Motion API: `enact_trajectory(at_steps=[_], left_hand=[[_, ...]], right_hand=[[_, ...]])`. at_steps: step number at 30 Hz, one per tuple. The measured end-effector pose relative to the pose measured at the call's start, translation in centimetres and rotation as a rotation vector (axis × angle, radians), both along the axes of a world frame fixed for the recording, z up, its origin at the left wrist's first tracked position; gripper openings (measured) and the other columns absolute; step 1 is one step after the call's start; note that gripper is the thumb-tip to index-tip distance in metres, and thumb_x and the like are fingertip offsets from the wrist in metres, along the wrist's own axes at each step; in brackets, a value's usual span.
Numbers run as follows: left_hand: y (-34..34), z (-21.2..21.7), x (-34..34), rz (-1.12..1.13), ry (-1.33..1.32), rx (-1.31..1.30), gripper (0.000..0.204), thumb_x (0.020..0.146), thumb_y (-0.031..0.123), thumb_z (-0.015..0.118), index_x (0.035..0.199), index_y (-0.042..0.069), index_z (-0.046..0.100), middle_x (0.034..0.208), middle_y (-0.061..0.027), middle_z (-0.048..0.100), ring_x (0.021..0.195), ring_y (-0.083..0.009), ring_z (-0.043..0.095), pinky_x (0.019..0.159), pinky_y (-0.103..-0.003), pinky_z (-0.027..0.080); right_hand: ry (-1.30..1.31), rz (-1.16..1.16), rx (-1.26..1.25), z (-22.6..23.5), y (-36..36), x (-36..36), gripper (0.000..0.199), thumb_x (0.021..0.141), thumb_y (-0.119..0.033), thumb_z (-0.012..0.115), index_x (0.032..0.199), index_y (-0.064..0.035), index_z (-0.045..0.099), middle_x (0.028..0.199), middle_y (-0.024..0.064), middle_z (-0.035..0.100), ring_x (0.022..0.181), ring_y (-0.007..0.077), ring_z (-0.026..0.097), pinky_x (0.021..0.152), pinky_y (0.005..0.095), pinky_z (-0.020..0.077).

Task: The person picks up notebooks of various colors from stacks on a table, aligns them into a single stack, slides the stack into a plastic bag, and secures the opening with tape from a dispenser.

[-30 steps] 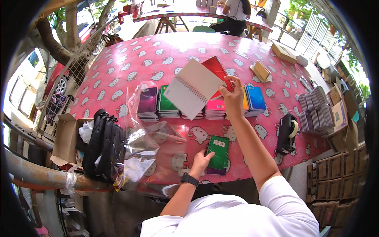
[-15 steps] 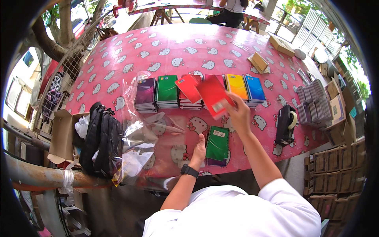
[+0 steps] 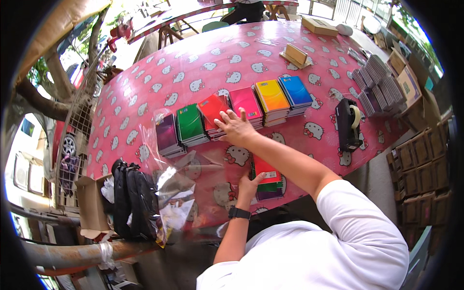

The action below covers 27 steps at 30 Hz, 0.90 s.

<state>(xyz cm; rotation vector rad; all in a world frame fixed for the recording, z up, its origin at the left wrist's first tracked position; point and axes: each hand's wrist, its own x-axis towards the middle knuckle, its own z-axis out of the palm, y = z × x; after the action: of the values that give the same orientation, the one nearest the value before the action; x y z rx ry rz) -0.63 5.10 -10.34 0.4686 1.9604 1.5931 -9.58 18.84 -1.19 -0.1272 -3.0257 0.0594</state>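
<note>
A row of spiral notebook stacks crosses the table: purple (image 3: 166,133), green (image 3: 190,122), red (image 3: 211,110), pink (image 3: 245,102), yellow (image 3: 271,95) and blue (image 3: 295,90). The top red notebook lies askew. My right hand (image 3: 237,128) is open, its fingers spread over the near edges of the red and pink stacks. Closer to me lies a small fanned pile, a red notebook (image 3: 265,168) over a green one (image 3: 271,186) and a purple one (image 3: 269,195). Beside its left edge my left hand (image 3: 249,187) is open, its thumb stretched over the red notebook; its other fingers are partly hidden.
On the right stand a black tape dispenser (image 3: 349,125), bundled notebooks (image 3: 382,87) and cardboard boxes (image 3: 408,84). Clear plastic wrap (image 3: 176,186) and a black bag (image 3: 136,200) lie left. A small cardboard piece (image 3: 296,55) sits farther back. Another person (image 3: 246,12) is beyond the table.
The red notebook from my right hand now lies on the near pile. My right hand has moved left to the red and pink stacks. My left thumb has come over the pile. The view has turned.
</note>
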Motion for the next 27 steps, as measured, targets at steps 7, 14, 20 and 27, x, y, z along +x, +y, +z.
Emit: enact_trajectory(at_steps=[7, 14, 20, 27], left_hand=[[-0.1, 0.0, 0.1, 0.095, -0.006, 0.023, 0.048, 0.077, 0.039, 0.070, 0.097, -0.004, 0.062, 0.088, -0.0182, 0.067, 0.083, -0.0280, 0.064, 0.077, -0.037, 0.047], [-0.1, -0.6, 0.1, 0.063, -0.084, 0.000, 0.047, 0.079, 0.039, 0.069, 0.095, -0.005, 0.062, 0.084, -0.0178, 0.066, 0.080, -0.0226, 0.063, 0.074, -0.035, 0.047], [0.4, -0.5, 0.1, -0.003, -0.047, 0.055, 0.048, 0.081, 0.034, 0.068, 0.107, -0.005, 0.059, 0.097, -0.0155, 0.066, 0.089, -0.0222, 0.062, 0.079, -0.033, 0.047], [-0.1, 0.3, -0.8, -0.024, -0.710, 0.315, 0.073, 0.087, 0.061, 0.048, 0.120, -0.004, 0.054, 0.110, -0.0122, 0.062, 0.103, -0.0193, 0.058, 0.088, -0.030, 0.043]], right_hand=[[0.149, -0.113, -0.040, 1.5, 0.2, 0.3, 0.081, 0.076, -0.039, 0.069, 0.141, -0.0091, 0.031, 0.141, 0.0132, 0.034, 0.130, 0.0272, 0.030, 0.100, 0.0487, 0.0283], [0.207, 0.125, -0.115, 0.3, 8.0, 1.4, 0.023, 0.077, -0.016, 0.065, 0.099, -0.0120, 0.065, 0.097, 0.0078, 0.061, 0.100, 0.0269, 0.056, 0.085, 0.0379, 0.0462], [0.303, 0.225, -0.251, 4.1, 8.5, 2.4, 0.021, 0.078, -0.016, 0.067, 0.097, -0.0097, 0.065, 0.090, 0.0088, 0.064, 0.091, 0.0306, 0.060, 0.081, 0.0378, 0.0492], [0.088, 0.040, -0.938, 5.0, 7.2, 11.2, 0.020, 0.079, -0.009, 0.068, 0.097, -0.0025, 0.065, 0.087, 0.0123, 0.064, 0.077, 0.0294, 0.061, 0.075, 0.0322, 0.0497]])
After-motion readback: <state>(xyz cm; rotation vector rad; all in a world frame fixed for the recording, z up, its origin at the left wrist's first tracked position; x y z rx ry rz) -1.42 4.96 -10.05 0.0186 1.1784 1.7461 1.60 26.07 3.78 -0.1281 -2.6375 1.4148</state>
